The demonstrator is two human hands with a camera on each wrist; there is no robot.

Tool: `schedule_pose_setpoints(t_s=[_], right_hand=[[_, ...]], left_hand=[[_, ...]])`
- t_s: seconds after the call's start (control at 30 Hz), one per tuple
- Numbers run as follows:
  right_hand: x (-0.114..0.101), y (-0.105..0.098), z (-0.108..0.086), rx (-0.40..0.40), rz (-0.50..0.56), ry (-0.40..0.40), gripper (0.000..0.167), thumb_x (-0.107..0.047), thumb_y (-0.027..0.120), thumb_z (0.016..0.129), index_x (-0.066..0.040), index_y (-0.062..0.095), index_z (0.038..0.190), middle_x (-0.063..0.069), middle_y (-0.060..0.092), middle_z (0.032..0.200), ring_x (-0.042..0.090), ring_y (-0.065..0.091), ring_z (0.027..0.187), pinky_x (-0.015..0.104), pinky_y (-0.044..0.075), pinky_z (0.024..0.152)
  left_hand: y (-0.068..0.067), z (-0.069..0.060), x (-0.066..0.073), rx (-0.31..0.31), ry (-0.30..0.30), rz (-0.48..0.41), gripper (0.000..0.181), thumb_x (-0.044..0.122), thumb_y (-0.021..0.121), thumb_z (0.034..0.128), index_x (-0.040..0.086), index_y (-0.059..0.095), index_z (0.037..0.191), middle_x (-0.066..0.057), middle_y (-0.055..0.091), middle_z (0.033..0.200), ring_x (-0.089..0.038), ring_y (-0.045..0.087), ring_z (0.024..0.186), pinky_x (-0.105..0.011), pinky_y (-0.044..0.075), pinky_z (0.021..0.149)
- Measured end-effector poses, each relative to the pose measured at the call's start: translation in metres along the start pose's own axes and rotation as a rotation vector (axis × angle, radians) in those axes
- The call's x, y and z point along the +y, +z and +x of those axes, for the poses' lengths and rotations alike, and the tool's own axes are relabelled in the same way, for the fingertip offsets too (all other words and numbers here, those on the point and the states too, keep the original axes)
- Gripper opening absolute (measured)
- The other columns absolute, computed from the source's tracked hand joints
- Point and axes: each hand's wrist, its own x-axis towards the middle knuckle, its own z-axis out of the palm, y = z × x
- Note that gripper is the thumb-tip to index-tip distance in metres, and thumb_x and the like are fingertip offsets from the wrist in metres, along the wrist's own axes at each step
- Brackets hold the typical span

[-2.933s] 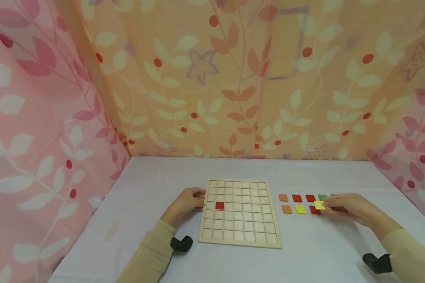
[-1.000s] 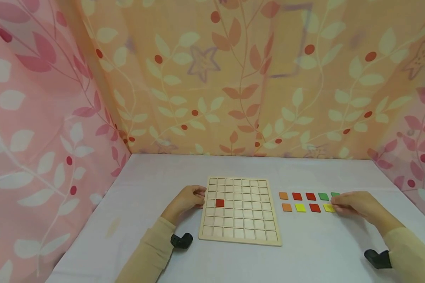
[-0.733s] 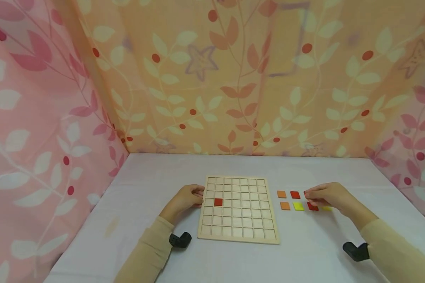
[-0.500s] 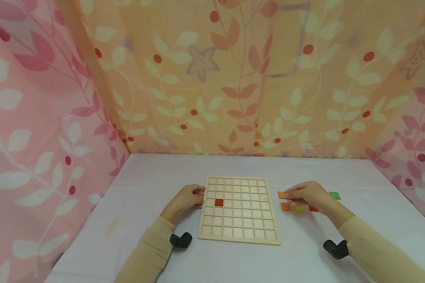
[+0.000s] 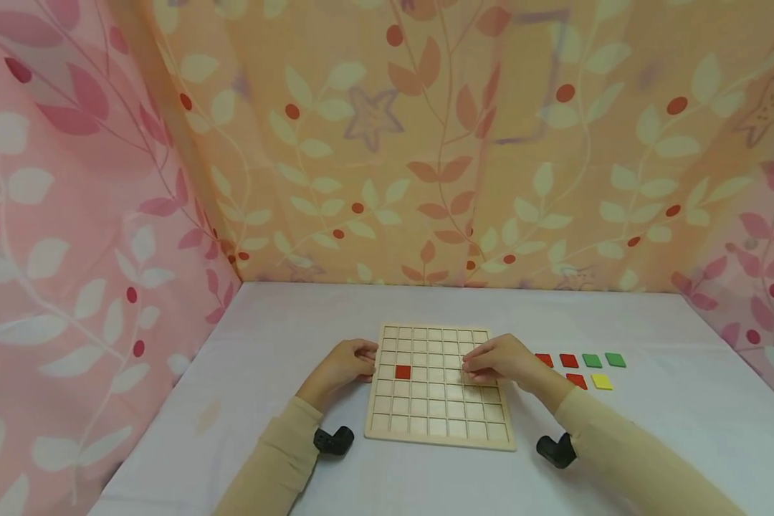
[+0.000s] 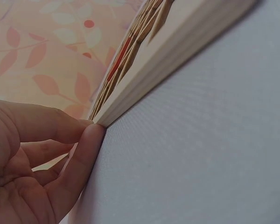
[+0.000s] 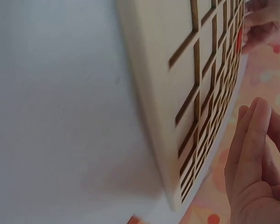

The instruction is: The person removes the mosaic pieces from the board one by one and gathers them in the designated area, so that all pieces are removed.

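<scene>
A wooden grid board (image 5: 438,443) lies on the table, with one red square tile (image 5: 403,372) in a cell on its left side. My left hand (image 5: 340,367) holds the board's left edge between thumb and finger; the left wrist view shows the fingertips (image 6: 97,128) against the rim. Over the right part of the board hovers my right hand (image 5: 499,360). In the right wrist view its slightly bent fingers (image 7: 252,149) come together with the thumb, and no tile shows between them.
Right of the board lie red tiles (image 5: 568,361), two green tiles (image 5: 615,360) and a yellow tile (image 5: 602,382), in two rows. Part of the rows is hidden behind the right hand; an orange tile corner (image 7: 133,220) shows in the right wrist view. Patterned cloth (image 5: 335,165) encloses the white table (image 5: 297,315).
My right hand set the yellow tile down at the right of the front row, then moved left across the tiles to over the board. The left hand has stayed at the board's edge.
</scene>
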Motion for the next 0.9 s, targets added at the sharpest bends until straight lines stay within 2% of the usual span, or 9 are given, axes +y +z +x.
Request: schedule_pose_setpoints(t_s=[0.1, 0.33, 0.6, 0.9], right_hand=[[-0.002, 0.011, 0.005, -0.001, -0.005, -0.004, 0.025, -0.007, 0.075, 0.086, 0.009, 0.072, 0.106, 0.007, 0.076, 0.082, 0.009, 0.069, 0.064, 0.023, 0.062, 0.065], [-0.009, 0.034, 0.012, -0.061, 0.013, -0.032, 0.024, -0.001, 0.075, 0.083, 0.011, 0.071, 0.104, 0.012, 0.076, 0.084, 0.009, 0.069, 0.063, 0.022, 0.061, 0.06], [-0.017, 0.054, 0.021, -0.087, 0.03, -0.015, 0.02, -0.001, 0.078, 0.081, 0.008, 0.073, 0.098, 0.008, 0.075, 0.08, 0.009, 0.066, 0.059, 0.021, 0.06, 0.057], [-0.021, 0.067, 0.03, -0.088, 0.059, 0.029, 0.017, 0.002, 0.077, 0.081, 0.007, 0.074, 0.097, 0.009, 0.075, 0.079, 0.01, 0.067, 0.059, 0.022, 0.061, 0.059]], left_hand=[[0.0, 0.0, 0.0, -0.004, 0.0, 0.001, 0.049, -0.013, 0.064, 0.082, -0.008, 0.057, 0.13, -0.016, 0.062, 0.105, -0.016, 0.06, 0.085, -0.026, 0.061, 0.066], [0.0, -0.001, 0.001, 0.002, 0.003, 0.002, 0.049, -0.014, 0.064, 0.0824, -0.008, 0.057, 0.13, -0.016, 0.062, 0.105, -0.016, 0.06, 0.085, -0.027, 0.062, 0.067], [0.0, -0.003, 0.002, 0.005, 0.001, 0.005, 0.049, -0.014, 0.065, 0.0825, -0.008, 0.057, 0.13, -0.016, 0.062, 0.105, -0.016, 0.06, 0.086, -0.028, 0.062, 0.067], [0.0, -0.002, 0.002, 0.005, -0.004, 0.002, 0.049, -0.014, 0.064, 0.0827, -0.008, 0.057, 0.13, -0.016, 0.062, 0.105, -0.015, 0.06, 0.085, -0.027, 0.061, 0.066]])
